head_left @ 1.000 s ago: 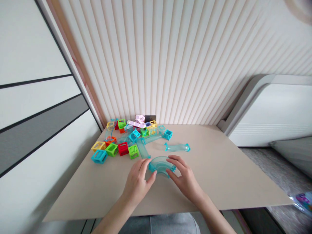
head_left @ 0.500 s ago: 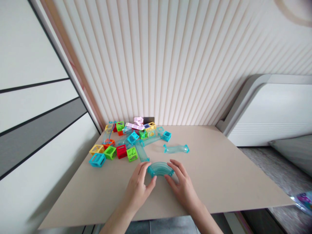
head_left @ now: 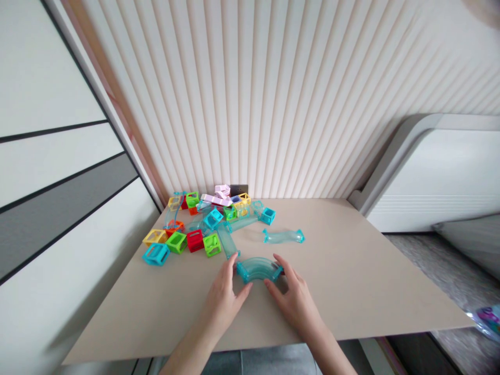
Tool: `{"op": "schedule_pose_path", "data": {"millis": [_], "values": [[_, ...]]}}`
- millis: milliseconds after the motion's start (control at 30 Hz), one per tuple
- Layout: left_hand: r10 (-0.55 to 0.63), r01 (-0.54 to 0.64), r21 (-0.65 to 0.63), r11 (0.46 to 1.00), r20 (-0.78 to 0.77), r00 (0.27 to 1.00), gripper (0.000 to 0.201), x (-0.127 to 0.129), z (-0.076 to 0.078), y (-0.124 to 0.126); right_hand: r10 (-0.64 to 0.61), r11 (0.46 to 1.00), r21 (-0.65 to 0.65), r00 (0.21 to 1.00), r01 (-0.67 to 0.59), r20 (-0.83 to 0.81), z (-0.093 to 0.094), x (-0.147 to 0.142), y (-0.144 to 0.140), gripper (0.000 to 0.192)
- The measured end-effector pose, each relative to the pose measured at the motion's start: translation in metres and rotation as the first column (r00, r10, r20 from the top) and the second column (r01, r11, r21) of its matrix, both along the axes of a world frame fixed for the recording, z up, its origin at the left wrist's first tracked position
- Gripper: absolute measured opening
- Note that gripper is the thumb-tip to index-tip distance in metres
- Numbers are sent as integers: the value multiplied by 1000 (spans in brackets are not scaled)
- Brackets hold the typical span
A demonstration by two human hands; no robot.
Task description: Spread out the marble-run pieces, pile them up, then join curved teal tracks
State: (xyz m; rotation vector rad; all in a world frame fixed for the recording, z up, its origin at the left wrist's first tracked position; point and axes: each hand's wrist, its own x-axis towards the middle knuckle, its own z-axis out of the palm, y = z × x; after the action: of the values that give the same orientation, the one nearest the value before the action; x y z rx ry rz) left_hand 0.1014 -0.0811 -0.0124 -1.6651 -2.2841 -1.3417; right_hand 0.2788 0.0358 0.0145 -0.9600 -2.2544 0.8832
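Observation:
A curved, see-through teal track piece (head_left: 258, 268) is held between my two hands, low over or on the table, its arch toward the far side. My left hand (head_left: 223, 296) is around its left end, thumb near the lower corner and fingers at the outer side. At the right end, my right hand (head_left: 294, 298) has its fingers along the outer edge and its thumb near the inner corner. A straight teal tube (head_left: 284, 236) lies beyond my right hand. Just past my left fingers lies another straight teal piece (head_left: 227, 240).
Coloured open-sided cubes stand at the left: a blue cube (head_left: 156, 254), a red cube (head_left: 195, 240) and a green cube (head_left: 212, 245). Pink pieces (head_left: 217, 200) and a dark object (head_left: 239, 189) are by the ribbed wall (head_left: 250, 104). The beige table (head_left: 363, 291) reaches to the right.
My fingers have shifted outward onto the ends of the curved track piece, showing more of its right end. The view has shifted slightly; the other pieces lie as before.

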Motion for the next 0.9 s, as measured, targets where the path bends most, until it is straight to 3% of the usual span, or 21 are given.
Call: {"op": "schedule_pose_path", "data": {"millis": [133, 333, 567, 900], "values": [[46, -46, -23, 999, -18, 999, 64, 1, -9, 1, -2, 1000, 2, 1000, 2, 14, 0, 0, 0, 62], [64, -65, -10, 998, -81, 995, 52, 1, -14, 5, 14, 992, 126, 998, -22, 67, -5, -1, 3, 75], [118, -116, 21, 993, -91, 989, 42, 1, -16, 5, -20, 994, 112, 996, 10, 83, -8, -4, 5, 77], [184, -176, 70, 982, -134, 974, 49, 2, -5, 2, -52, 997, 52, 997, 49, 59, -12, -6, 8, 75]]}}
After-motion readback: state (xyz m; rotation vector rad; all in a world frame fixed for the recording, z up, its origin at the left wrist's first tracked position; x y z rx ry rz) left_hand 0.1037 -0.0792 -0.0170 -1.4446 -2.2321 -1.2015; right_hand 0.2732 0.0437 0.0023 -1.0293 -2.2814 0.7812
